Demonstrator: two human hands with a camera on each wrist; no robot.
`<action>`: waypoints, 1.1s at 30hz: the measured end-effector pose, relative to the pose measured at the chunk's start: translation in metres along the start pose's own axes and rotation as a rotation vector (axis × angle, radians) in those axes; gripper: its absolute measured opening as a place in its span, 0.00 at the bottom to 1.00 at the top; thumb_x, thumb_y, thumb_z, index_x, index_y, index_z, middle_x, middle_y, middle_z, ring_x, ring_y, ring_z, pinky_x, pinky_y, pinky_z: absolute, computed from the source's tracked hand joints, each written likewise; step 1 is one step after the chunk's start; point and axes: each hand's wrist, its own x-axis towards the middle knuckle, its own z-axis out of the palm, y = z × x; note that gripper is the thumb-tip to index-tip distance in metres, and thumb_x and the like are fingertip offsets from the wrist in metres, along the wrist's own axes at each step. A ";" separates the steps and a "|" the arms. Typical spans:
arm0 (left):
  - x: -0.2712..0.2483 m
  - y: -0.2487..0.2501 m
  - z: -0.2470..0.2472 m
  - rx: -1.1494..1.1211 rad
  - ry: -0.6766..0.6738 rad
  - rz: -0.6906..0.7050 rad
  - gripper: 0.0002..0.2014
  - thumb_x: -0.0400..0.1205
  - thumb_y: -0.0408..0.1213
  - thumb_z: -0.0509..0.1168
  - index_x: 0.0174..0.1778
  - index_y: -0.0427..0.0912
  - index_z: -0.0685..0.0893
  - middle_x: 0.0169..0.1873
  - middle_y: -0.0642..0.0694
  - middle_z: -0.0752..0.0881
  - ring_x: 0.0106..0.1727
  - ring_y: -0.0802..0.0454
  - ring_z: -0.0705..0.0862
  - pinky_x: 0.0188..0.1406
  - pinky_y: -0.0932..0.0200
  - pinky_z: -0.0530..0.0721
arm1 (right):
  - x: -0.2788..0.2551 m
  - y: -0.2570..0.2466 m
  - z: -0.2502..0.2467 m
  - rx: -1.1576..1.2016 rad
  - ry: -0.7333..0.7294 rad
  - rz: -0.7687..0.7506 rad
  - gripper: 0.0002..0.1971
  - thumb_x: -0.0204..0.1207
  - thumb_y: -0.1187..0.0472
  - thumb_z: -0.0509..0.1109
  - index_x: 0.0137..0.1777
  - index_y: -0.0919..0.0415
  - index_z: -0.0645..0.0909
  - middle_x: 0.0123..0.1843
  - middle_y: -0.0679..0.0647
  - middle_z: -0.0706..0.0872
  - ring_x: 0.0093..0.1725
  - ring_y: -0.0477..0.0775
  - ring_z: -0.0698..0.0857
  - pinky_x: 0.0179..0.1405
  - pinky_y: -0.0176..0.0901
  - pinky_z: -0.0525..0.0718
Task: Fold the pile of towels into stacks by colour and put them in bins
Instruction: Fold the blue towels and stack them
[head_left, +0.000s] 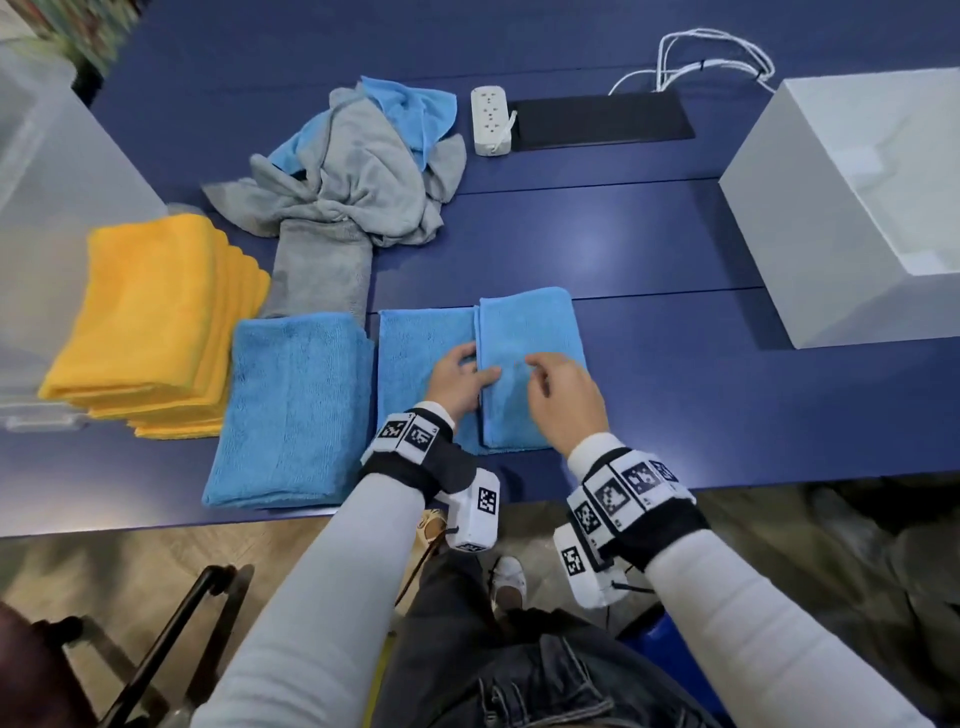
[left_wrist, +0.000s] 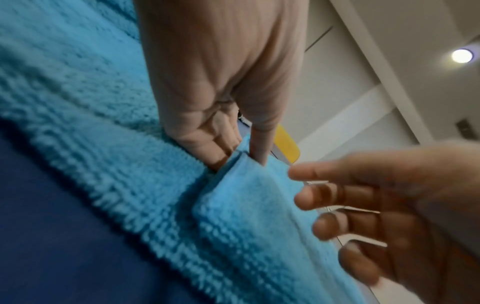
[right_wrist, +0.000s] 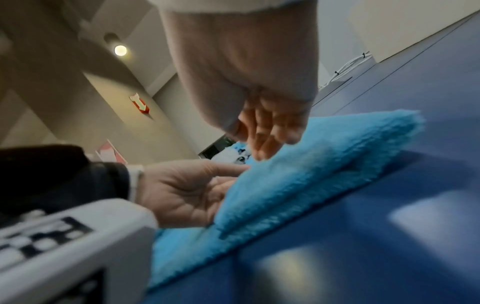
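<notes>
Blue towel (head_left: 524, 364) under left hand (head_left: 460, 382)

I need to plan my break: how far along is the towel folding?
Done: a folded yellow towel stack and one folded blue towel. In hand: the left hand pinches the half-folded blue towel; the right hand hovers over it. Left: the crumpled grey and blue towel pile, and the white bin holds no towels.
</notes>
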 end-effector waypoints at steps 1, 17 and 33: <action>-0.001 0.000 0.000 0.004 0.007 0.009 0.23 0.79 0.20 0.63 0.70 0.30 0.71 0.55 0.32 0.85 0.43 0.46 0.85 0.51 0.49 0.84 | 0.000 0.007 0.000 -0.112 0.031 -0.037 0.18 0.82 0.63 0.57 0.70 0.60 0.75 0.69 0.56 0.79 0.67 0.60 0.74 0.63 0.50 0.72; -0.021 -0.002 -0.022 1.226 0.009 0.582 0.30 0.80 0.38 0.66 0.77 0.47 0.64 0.80 0.46 0.57 0.78 0.43 0.58 0.74 0.47 0.64 | 0.013 0.031 -0.001 0.019 0.009 0.121 0.22 0.79 0.61 0.64 0.73 0.62 0.70 0.82 0.59 0.59 0.80 0.62 0.60 0.76 0.49 0.59; -0.001 0.007 0.010 0.351 -0.204 0.384 0.17 0.86 0.34 0.56 0.71 0.37 0.72 0.67 0.38 0.79 0.68 0.42 0.78 0.65 0.58 0.75 | 0.024 -0.009 -0.036 0.251 -0.125 0.092 0.26 0.70 0.57 0.73 0.68 0.54 0.73 0.57 0.53 0.86 0.58 0.60 0.83 0.62 0.58 0.80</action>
